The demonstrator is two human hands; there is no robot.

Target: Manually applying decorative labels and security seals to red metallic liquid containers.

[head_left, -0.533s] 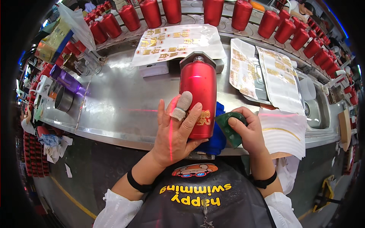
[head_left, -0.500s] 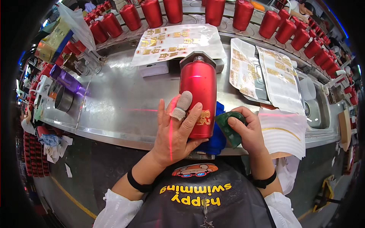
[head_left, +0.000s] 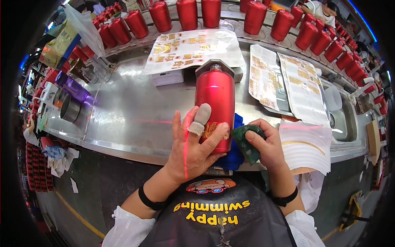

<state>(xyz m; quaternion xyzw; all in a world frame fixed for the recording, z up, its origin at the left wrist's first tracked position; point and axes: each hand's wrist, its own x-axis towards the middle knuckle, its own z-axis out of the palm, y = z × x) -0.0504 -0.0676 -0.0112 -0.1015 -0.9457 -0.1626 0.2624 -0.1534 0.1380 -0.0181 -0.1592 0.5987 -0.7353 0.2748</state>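
A glossy red bottle lies on its side in front of me, its neck against a dark angular holder. My left hand is closed round its lower left side, thumb pressed on the front near the base. A grey cloth cover sits on one finger. Partly behind the thumb shows a gold decal. My right hand pinches a dark green scraper just right of the bottle, apart from it. A blue cloth lies beneath the bottle's right side.
Printed gold decal sheets lie behind the bottle and more sheets to the right, near a sink. White foam sheets sit by my right hand. Red bottles line a conveyor at the back. A purple bottle stands left.
My left thumb has shifted down and right across the bottle, and more of the decal shows left of it. The right hand barely moves. The bottles on the conveyor have moved right.
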